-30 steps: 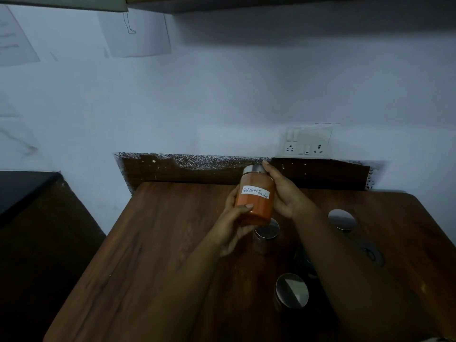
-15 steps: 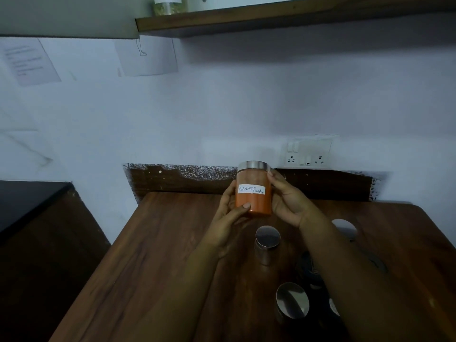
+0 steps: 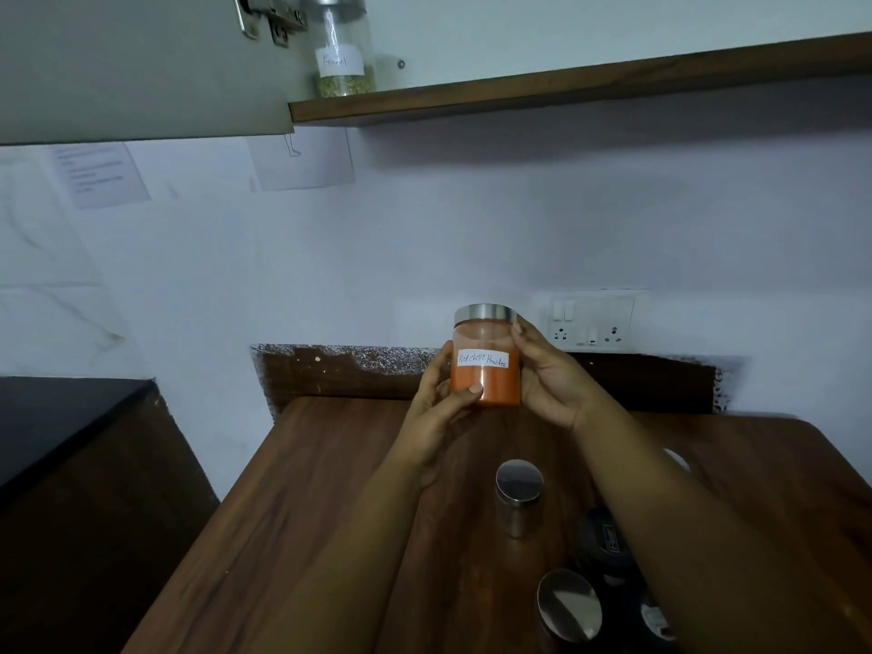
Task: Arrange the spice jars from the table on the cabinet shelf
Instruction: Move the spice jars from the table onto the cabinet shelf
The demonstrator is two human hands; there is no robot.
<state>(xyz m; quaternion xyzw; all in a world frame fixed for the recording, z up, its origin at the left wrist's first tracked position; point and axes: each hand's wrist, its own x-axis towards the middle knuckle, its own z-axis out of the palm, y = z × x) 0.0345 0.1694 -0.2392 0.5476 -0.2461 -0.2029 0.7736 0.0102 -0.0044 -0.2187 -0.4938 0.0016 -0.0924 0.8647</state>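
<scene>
Holding the red chilli powder jar (image 3: 486,361) upright above the wooden tabletop (image 3: 330,488), left hand (image 3: 441,408) and right hand (image 3: 549,380) wrap their fingers around its clear sides. One labelled glass jar (image 3: 342,54) already stands on the cabinet shelf (image 3: 566,85). At least two steel-lidded jars (image 3: 518,495) wait below, so most remains.

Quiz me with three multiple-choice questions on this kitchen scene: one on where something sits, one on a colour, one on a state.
1. Where is the clear glass jar labelled Fennel?
A on the wooden shelf
B on the table
C in a hand

2. What colour is the powder in the held steel-lidded jar?
A green
B orange-red
C white

3. How is that jar held?
A left hand only
B right hand only
C both hands

Answers: 1 A, it stands on the shelf; 2 B, orange-red shows through the glass; 3 C, fingers wrap both sides.
</scene>
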